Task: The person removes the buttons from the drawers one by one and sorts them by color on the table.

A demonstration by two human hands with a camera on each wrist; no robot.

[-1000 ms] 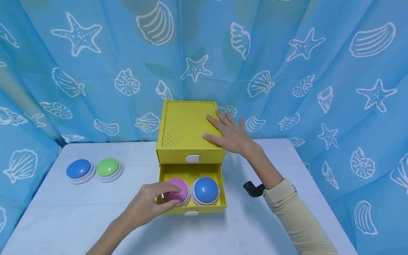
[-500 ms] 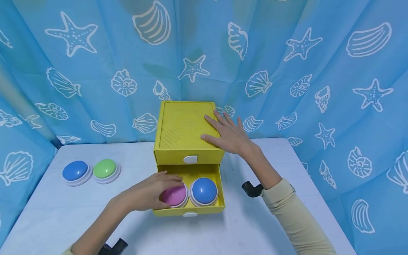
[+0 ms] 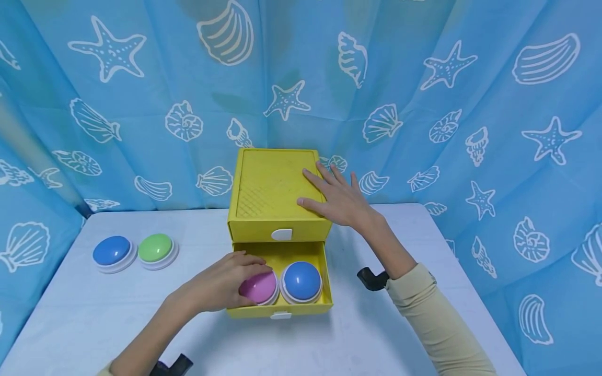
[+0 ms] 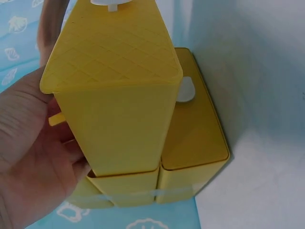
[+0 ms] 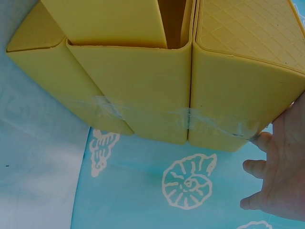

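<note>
A yellow drawer unit (image 3: 277, 183) stands on the table with its lower drawer (image 3: 310, 310) pulled out. Side by side in that drawer sit a pink dome push button (image 3: 258, 288) and a blue one (image 3: 302, 280), both on white bases. My left hand (image 3: 221, 284) reaches over the drawer's left wall and grips the pink button, thumb at the front, fingers over its far side. In the left wrist view the drawer's wall hides the button. My right hand (image 3: 340, 201) rests spread on the unit's top right edge; its fingers show beside the unit in the right wrist view.
A blue push button (image 3: 113, 251) and a green one (image 3: 156, 248) lie on the white table (image 3: 141, 308) at the left. A blue shell-print curtain (image 3: 301, 68) hangs behind the unit. Black fittings (image 3: 373, 279) stick out near both wrists.
My left hand has gone from touching the pink button's top with its fingertips to gripping round it from the left. The right hand has stayed on the unit.
</note>
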